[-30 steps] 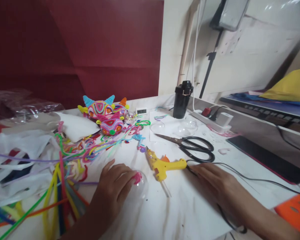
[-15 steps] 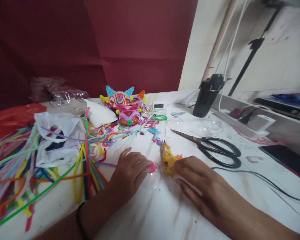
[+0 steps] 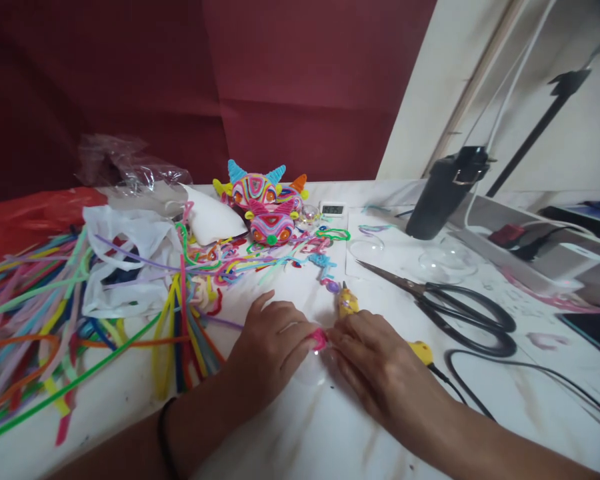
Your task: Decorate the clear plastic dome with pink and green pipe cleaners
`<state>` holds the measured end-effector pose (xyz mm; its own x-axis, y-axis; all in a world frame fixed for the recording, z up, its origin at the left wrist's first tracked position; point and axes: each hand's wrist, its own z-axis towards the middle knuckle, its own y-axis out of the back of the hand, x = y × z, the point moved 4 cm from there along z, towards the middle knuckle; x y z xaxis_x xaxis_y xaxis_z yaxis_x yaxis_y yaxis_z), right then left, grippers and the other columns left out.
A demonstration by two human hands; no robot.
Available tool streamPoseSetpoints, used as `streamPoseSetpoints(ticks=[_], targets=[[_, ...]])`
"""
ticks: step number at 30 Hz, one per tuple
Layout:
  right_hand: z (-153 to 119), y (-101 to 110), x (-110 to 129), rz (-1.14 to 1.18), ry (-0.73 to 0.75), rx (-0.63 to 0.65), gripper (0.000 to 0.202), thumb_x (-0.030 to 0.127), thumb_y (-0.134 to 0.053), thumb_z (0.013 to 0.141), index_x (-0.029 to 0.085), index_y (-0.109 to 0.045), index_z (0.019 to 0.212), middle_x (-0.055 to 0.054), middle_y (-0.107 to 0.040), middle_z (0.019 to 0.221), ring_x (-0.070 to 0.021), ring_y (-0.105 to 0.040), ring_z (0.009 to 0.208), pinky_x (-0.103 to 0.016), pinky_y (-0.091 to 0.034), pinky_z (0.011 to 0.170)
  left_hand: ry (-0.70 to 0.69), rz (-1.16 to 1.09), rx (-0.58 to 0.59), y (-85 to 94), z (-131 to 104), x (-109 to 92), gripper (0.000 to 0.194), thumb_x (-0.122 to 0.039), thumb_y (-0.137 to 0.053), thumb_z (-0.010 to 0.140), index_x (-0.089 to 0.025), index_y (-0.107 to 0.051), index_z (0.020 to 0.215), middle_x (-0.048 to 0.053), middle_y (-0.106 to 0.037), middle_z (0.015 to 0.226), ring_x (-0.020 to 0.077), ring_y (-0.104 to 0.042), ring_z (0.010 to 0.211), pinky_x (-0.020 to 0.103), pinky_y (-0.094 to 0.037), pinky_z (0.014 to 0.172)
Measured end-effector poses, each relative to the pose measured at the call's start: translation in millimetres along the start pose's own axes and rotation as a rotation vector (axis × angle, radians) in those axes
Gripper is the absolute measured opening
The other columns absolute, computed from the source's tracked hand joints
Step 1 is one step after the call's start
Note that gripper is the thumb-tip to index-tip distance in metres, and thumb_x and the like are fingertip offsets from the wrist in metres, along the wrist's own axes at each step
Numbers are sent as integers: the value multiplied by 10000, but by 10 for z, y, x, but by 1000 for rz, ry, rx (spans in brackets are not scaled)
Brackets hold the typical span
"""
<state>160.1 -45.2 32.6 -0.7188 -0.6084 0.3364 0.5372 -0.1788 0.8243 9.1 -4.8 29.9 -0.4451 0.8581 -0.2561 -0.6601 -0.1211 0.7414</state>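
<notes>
A clear plastic ball (image 3: 310,375) is close in front of me, with a small pink pipe-cleaner coil (image 3: 319,339) on its top. My left hand (image 3: 269,341) is closed around the ball's left side, its fingertips against the coil. From the right, the fingers of my right hand (image 3: 380,363) are pressed together at the coil's edge; they hide part of the ball. Behind my right hand lies a yellow hot glue gun (image 3: 349,302), nozzle pointing away, its middle covered by the hand.
Black-handled scissors (image 3: 460,313) lie at right, near a black cable (image 3: 520,370) and a phone (image 3: 593,333). Loose pipe cleaners (image 3: 35,313) spread across the left. Colourful horned heads (image 3: 270,223) stand at the back, a black bottle (image 3: 443,193) to their right.
My right hand has moved from the glue gun's handle to the pink coil, and its fingers have closed there. My left hand stays on the ball. The view has turned slightly left.
</notes>
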Motion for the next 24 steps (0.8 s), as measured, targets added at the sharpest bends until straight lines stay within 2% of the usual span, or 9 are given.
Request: streamPoseSetpoints(ticks=[7, 10, 13, 16, 19, 24], targets=[[17, -35, 3, -96, 41, 11, 209, 123, -459, 919, 164, -643, 829, -77, -595, 811, -227, -503, 744, -391, -408, 667, 19, -12, 11, 5, -21, -4, 185, -205, -460, 957, -197, -641, 991, 10, -676, 897, 161, -599, 884, 407, -309, 1036], [14, 2, 20, -101, 45, -3, 196, 122, -460, 921, 158, -652, 923, -94, -621, 876, -236, -517, 799, -403, -423, 713, 27, -15, 0, 0, -27, -1, 177, -189, -462, 951, -192, -633, 997, 20, -672, 919, 164, -596, 890, 416, -339, 1026], [11, 43, 59, -80, 78, -18, 214, 134, -446, 935, 155, -636, 1030, -105, -649, 953, -249, -528, 852, -410, -424, 744, 8, -24, -17, 0, -29, -5, 163, -178, -473, 942, -172, -630, 986, 38, -665, 933, 170, -592, 902, 389, -421, 957], [13, 44, 84, -72, 112, -2, 230, 146, -410, 952, 164, -638, 977, -102, -669, 949, -253, -542, 873, -405, -413, 751, 0, -38, -30, 3, -38, -8, 168, -177, -470, 945, -149, -631, 983, 61, -653, 942, 179, -585, 926, 338, -486, 853], [17, 30, 71, -64, 119, 6, 240, 141, -406, 956, 166, -644, 942, -96, -682, 940, -247, -541, 870, -403, -392, 754, 21, -79, -8, -3, -54, 1, 172, -163, -469, 947, -135, -630, 1002, 72, -644, 955, 173, -587, 916, 316, -503, 821], [16, 6, 40, -78, 143, 19, 221, 160, -438, 957, 165, -636, 1055, -77, -694, 1017, -242, -518, 874, -399, -353, 748, 85, -140, 26, 8, -56, 50, 190, -147, -464, 940, -155, -642, 1006, 60, -648, 945, 165, -601, 889, 297, -514, 786]])
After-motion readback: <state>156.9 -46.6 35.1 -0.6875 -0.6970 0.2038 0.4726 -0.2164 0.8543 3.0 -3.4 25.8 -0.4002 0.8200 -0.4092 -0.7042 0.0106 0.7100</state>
